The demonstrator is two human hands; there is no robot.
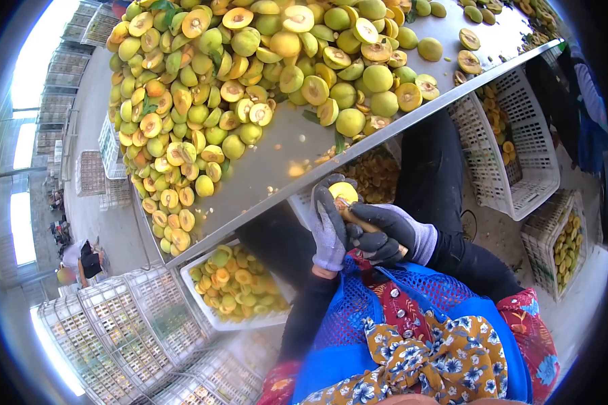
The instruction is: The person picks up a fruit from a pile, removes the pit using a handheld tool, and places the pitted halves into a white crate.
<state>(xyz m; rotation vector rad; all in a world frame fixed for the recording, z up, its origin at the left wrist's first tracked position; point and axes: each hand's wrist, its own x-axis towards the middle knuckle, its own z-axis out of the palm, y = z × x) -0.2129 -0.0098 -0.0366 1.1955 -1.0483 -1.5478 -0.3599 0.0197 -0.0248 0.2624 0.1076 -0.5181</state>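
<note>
Just off the metal table's edge, my left hand (327, 226), in a grey and dark-palmed glove, is closed around a yellow apricot half (344, 192). Beside it, my right hand (390, 233), gloved the same way, grips a small tool with a wooden handle (403, 250). The tool's front end meets the fruit; its working tip is mostly hidden by fingers and fruit. A large heap of yellow-green apricots (203, 88), many of them halved with brown centres, covers much of the table (267, 162) in front of me.
A white crate of fruit (209, 317) stands below the table at left. More crates (540, 175) (530, 236) sit at right, near another person's sleeve (591, 94). Stacked crates (108, 331) fill the lower left; a person (88, 260) is farther back. Loose pits lie on the table.
</note>
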